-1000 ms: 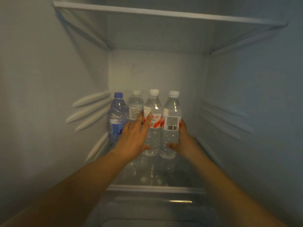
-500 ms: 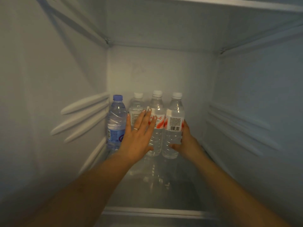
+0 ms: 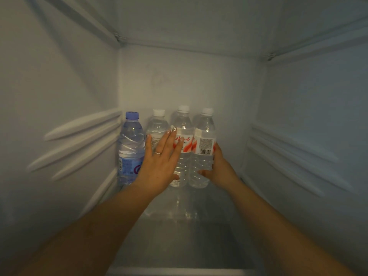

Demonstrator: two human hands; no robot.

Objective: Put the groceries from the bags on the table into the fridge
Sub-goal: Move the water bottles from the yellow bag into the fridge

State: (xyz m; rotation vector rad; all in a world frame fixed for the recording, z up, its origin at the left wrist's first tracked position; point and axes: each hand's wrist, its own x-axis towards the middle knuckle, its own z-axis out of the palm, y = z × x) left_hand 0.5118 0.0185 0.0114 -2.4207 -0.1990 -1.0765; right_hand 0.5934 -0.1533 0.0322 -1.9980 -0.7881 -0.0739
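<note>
Head view looks into a fridge compartment, where four water bottles stand upright in a row on the glass shelf (image 3: pixel 199 236) against the back wall. The landmark is the blue-capped bottle (image 3: pixel 131 148), which stands at the left end of the row beside the ribbed left wall. Just right of it stands a white-capped bottle (image 3: pixel 158 126), partly hidden. Next right is a red-labelled bottle (image 3: pixel 182 156), and touching that one, farthest from the blue-capped bottle, is a barcode bottle (image 3: pixel 203 154). The left hand (image 3: pixel 161 162), wearing a ring, lies flat with straight fingers against the white-capped and red-labelled bottles, its grip released. The right hand (image 3: pixel 219 166) wraps around the barcode bottle's far side, its grip grasping that bottle.
</note>
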